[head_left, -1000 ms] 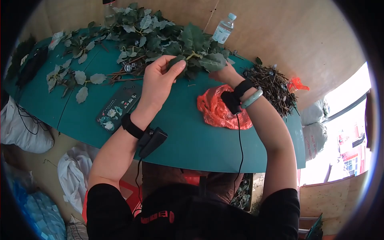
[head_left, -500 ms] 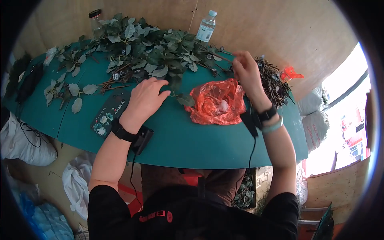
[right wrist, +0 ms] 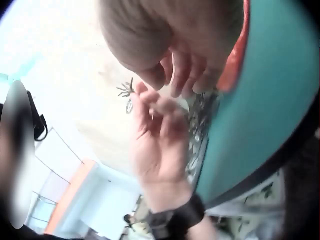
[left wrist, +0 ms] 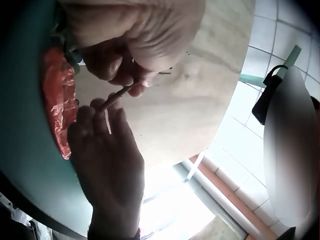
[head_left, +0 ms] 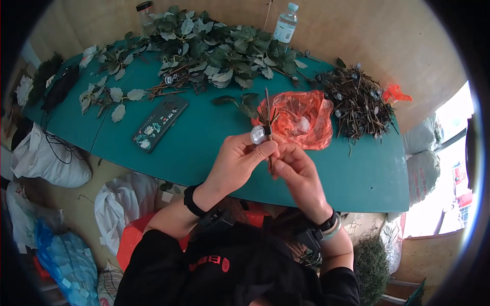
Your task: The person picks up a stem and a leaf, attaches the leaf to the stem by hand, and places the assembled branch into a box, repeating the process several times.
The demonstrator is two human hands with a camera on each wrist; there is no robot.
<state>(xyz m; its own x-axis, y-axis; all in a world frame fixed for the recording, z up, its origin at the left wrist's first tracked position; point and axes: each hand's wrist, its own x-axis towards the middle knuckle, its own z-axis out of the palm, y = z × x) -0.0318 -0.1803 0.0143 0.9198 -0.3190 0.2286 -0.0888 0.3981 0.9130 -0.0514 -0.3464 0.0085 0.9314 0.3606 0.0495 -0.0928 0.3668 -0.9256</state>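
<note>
My left hand (head_left: 235, 163) pinches a thin brown twig (head_left: 267, 102) upright in front of the red plastic bag (head_left: 319, 133). Short bare stubs fan out near the twig's upper part, and a round clear disc (head_left: 258, 135) with a dark fitting sits against it by the left thumb. Lower on the same twig, my right hand (head_left: 301, 178) pinches its bottom end between thumb and fingers. In the left wrist view the twig (left wrist: 116, 98) spans between both hands' fingertips. The right wrist view shows the stubs (right wrist: 126, 90) poking out beyond the left fingers.
Leafy branches (head_left: 224, 56) heap along the table's back, with a water bottle (head_left: 286, 24) behind. A pile of bare twigs with clear discs (head_left: 357, 104) lies at right. Loose leaves (head_left: 247, 107) lie beside the bag; a floral-patterned dark case (head_left: 159, 125) lies left.
A second ago the left hand held up a leafy sprig; half a second ago the hands were apart, the right by the twig pile. Both have come together nearer the body around a bare twig.
</note>
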